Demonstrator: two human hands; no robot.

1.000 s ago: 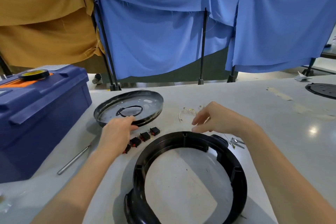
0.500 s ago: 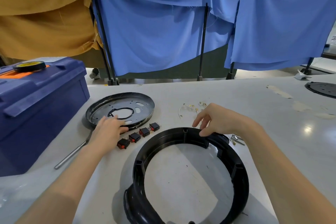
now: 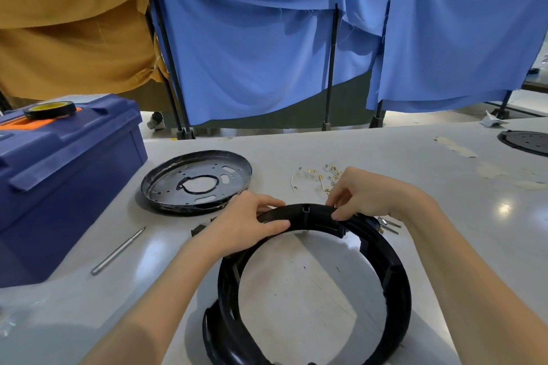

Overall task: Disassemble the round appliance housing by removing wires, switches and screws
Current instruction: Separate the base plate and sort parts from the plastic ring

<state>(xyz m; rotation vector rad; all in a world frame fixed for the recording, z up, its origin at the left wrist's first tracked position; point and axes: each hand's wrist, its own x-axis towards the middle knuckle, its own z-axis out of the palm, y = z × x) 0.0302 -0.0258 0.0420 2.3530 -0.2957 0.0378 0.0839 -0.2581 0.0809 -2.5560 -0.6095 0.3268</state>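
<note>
A black ring-shaped housing (image 3: 394,278) lies on the grey table (image 3: 444,187) in front of me. My left hand (image 3: 243,222) grips its far rim on the left, thumb on the inner side. My right hand (image 3: 367,195) holds the same far rim a little to the right, fingers curled over the top edge. A round black metal plate (image 3: 166,187) with holes lies behind my left hand. Loose white wires with brass terminals (image 3: 317,176) lie behind my right hand. A black switch (image 3: 198,230) shows beside my left hand; the others are hidden.
A blue toolbox (image 3: 59,175) with a tape roll (image 3: 49,109) on top stands at the left. A metal rod (image 3: 118,250) lies before it. Small metal screws (image 3: 390,225) lie right of the ring. Another black disc (image 3: 525,142) sits at the far right. Blue and tan cloths hang behind.
My left hand has left the metal plate and moved right onto the ring's far rim. My right hand has closed on the rim too. The switches are now mostly hidden.
</note>
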